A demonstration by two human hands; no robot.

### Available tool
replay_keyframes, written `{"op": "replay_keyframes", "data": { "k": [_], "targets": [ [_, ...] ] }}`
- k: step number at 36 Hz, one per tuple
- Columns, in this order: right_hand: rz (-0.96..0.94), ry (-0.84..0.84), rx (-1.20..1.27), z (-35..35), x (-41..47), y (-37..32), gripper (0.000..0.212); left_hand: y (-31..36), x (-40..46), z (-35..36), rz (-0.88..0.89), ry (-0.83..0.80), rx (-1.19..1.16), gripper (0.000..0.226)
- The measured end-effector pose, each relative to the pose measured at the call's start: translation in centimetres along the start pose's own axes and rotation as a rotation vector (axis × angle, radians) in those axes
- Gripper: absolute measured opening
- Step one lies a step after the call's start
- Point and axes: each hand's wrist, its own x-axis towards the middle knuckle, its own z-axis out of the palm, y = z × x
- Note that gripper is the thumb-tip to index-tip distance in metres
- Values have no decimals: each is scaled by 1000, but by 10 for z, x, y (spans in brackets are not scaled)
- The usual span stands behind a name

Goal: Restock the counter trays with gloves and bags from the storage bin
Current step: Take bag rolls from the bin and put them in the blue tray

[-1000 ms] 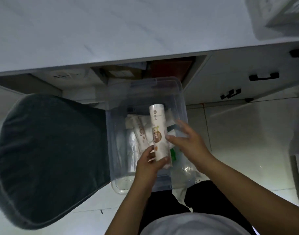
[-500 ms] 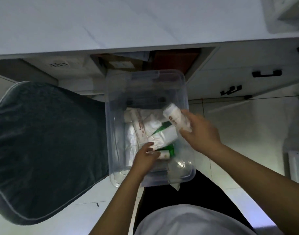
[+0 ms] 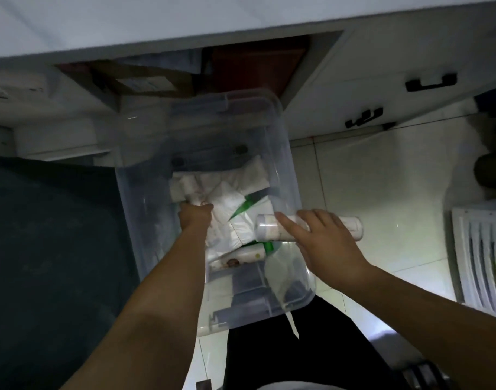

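1. Bin (image 3: 286,175): clear, on floor, holds white packets (image 3: 229,198).
2. Left hand (image 3: 196,218): reaches inside bin, fingers curled on a packet.
3. Right hand (image 3: 322,240): grips a roll (image 3: 351,228) over bin's right rim.

Kitchen, counter (image 3: 100,21), cabinet drawers (image 3: 410,88), tile floor (image 3: 381,178)

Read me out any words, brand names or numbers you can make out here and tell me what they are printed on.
None can be read.
Roll in the right hand: faint reddish print, too blurred.
Roll at the near end of the storage bin: round picture and marks, too blurred.
Cardboard box under the counter: a label, too blurred.
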Motion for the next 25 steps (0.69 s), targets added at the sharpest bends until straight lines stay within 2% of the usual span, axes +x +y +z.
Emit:
{"op": "replay_keyframes", "data": {
  "k": [8,14,18,21,25],
  "targets": [
    [-20,22,-21,6,3,5,80,-5,3,4,65,78,74,66],
    [-11,-40,12,-4,10,3,76,1,-65,-27,262,29,-91,40],
    [69,-113,343,-8,15,11,73,-6,-116,-46,328,-113,-212,52],
    [136,-18,706,-28,-1,18,68,-5,-173,-64,335,-198,-336,64],
    [200,82,997,-63,-28,34,70,1,-248,-75,378,-284,-454,59]
  ]
}}
